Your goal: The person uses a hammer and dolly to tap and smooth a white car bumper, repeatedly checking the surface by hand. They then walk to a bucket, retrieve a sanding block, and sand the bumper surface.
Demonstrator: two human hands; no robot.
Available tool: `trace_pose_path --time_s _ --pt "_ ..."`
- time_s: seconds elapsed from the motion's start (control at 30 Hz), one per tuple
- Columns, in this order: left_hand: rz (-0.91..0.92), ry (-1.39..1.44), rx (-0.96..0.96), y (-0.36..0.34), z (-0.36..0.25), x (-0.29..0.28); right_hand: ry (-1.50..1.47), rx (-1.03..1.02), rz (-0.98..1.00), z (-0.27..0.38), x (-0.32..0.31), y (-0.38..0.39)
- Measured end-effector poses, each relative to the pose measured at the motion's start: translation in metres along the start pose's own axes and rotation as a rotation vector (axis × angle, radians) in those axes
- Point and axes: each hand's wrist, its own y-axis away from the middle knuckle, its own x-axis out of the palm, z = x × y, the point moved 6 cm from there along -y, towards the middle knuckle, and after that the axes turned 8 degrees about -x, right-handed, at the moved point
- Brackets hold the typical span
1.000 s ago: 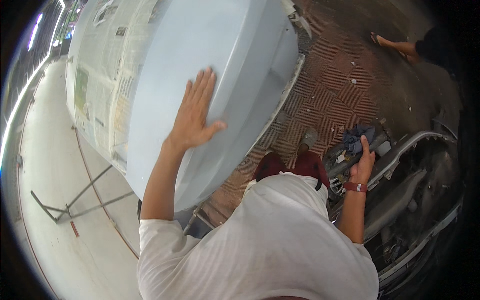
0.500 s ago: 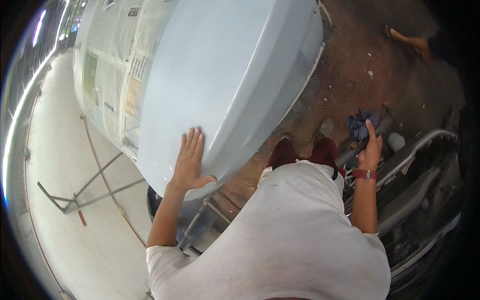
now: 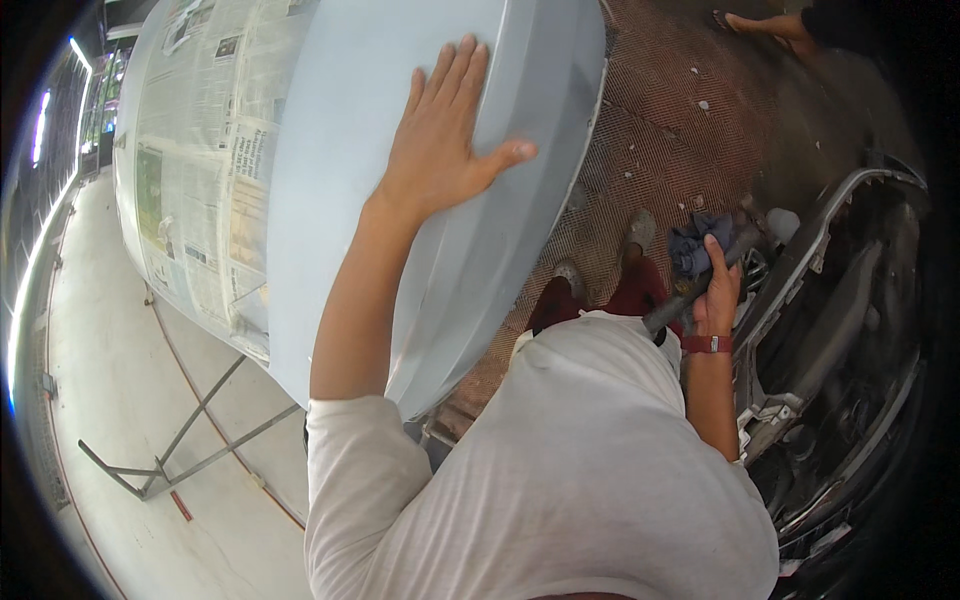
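A long, pale grey car panel with a smooth, slightly glossy surface stretches away in front of me. My left hand lies flat on it near the raised edge line, fingers together and thumb spread out to the right. Down at my right side, my right hand is closed on a crumpled dark blue-grey cloth, thumb pointing up. A red watch strap circles that wrist.
Newspaper masking under clear film covers the area left of the panel. A metal stand juts over the pale floor. Car body parts lie close on my right. Another person's leg shows at far right.
My left hand has slid forward along the panel, the arm now stretched further out. The cloth stays in my right hand. The whole view has shifted slightly.
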Motion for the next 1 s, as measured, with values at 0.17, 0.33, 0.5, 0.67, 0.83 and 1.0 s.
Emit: trace_pose_path --time_s 0.17,0.33,0.5,0.67,0.83,1.0 --pt "0.112 0.021 -0.052 0.075 0.001 -0.007 -0.03 -0.01 -0.044 -0.011 -0.006 0.014" --pt "0.186 0.125 -0.091 0.125 -0.002 -0.035 -0.086 -0.026 -0.052 -0.01 -0.001 0.026" --pt "0.009 0.057 -0.128 0.091 0.029 -0.054 -0.068 -0.05 -0.056 -0.006 0.001 0.035" --pt "-0.058 0.011 -0.036 0.056 -0.001 -0.036 -0.082 -0.089 -0.06 -0.008 -0.005 0.037" --pt "-0.092 -0.092 -0.263 0.082 0.068 -0.034 -0.097 -0.064 -0.105 -0.014 -0.023 0.04" --pt "-0.018 -0.05 -0.049 0.066 -0.005 -0.028 -0.121 -0.037 -0.126 -0.024 -0.041 0.031"
